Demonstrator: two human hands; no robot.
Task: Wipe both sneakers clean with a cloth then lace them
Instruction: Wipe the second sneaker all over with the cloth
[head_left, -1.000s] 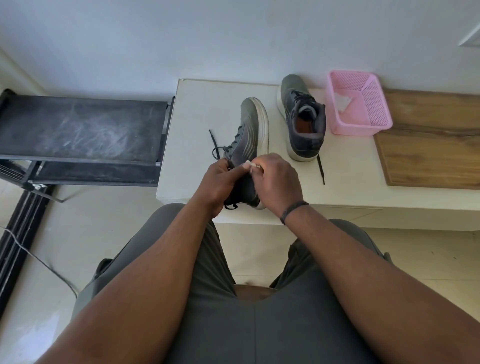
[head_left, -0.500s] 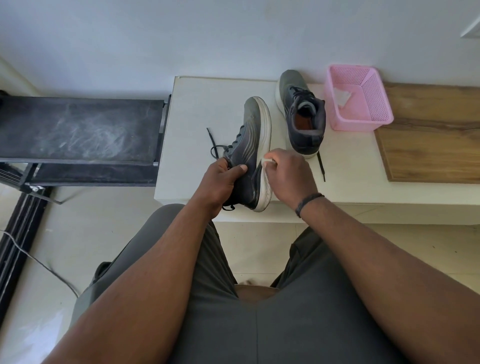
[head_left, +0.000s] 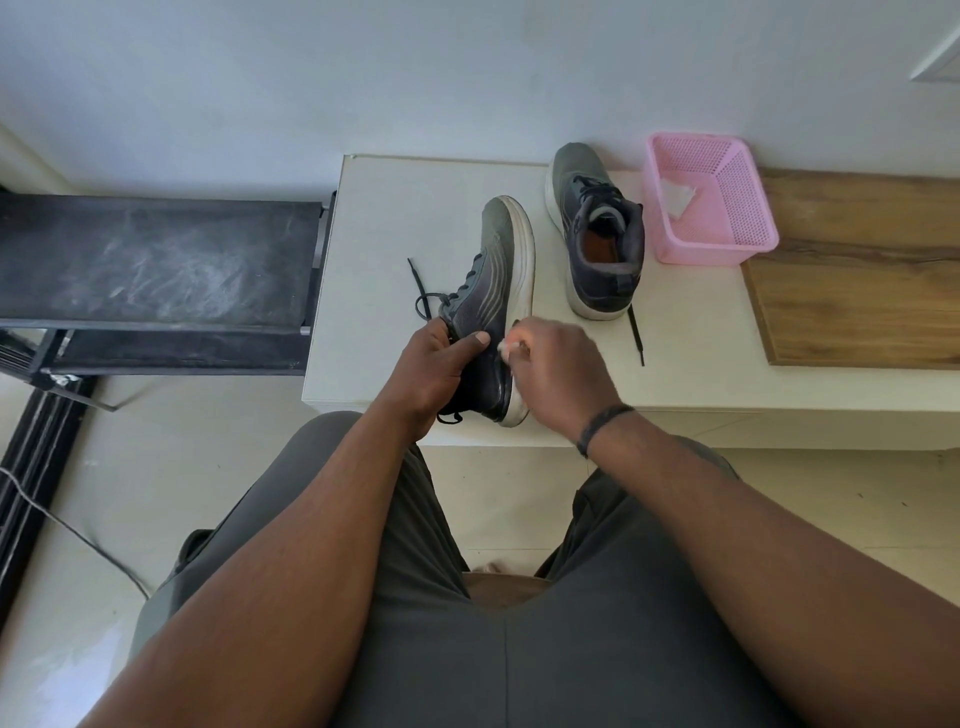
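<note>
- Fingers of the right hand pinched a white cloth against the near sneaker.
- Left hand gripped its upper.
- It lay on its side, long axis running near-to-far, on the white table.

Soft daylight, wide-angle edge distortion

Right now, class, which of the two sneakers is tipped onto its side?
The nearer sneaker, gripped by the left hand, its white sole facing right. The far sneaker stands upright.
</note>
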